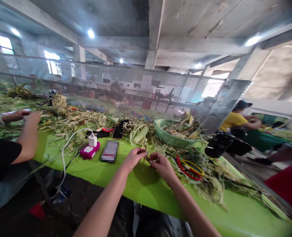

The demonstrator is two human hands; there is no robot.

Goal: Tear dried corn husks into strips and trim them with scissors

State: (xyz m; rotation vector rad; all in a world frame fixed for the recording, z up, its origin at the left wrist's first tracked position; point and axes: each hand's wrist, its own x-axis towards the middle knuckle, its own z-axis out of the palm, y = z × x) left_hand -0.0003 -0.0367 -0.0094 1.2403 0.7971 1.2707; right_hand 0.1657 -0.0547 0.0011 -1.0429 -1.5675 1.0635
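Over the green table (146, 194), my left hand (135, 158) and my right hand (161, 164) face each other, fingertips a small gap apart. Both are closed in a pinch. Between them shows a thin, pale green-brown husk strip (148, 157), mostly covered by the fingers. Just behind my hands lies a pale green corn husk (139, 135) among dry shreds. To the right of my right hand rest a red-handled tool (185, 169) and a yellow loop (194, 167), partly over the shreds.
A green plastic basket (172, 140) holds dry husks. Left of my hands lie a phone with a blurred screen (109, 151), another phone (117, 132) and a magenta power strip (89, 150) with a white charger. A co-worker's hands (28, 116) are at far left. A perforated metal screen (126, 89) stands behind.
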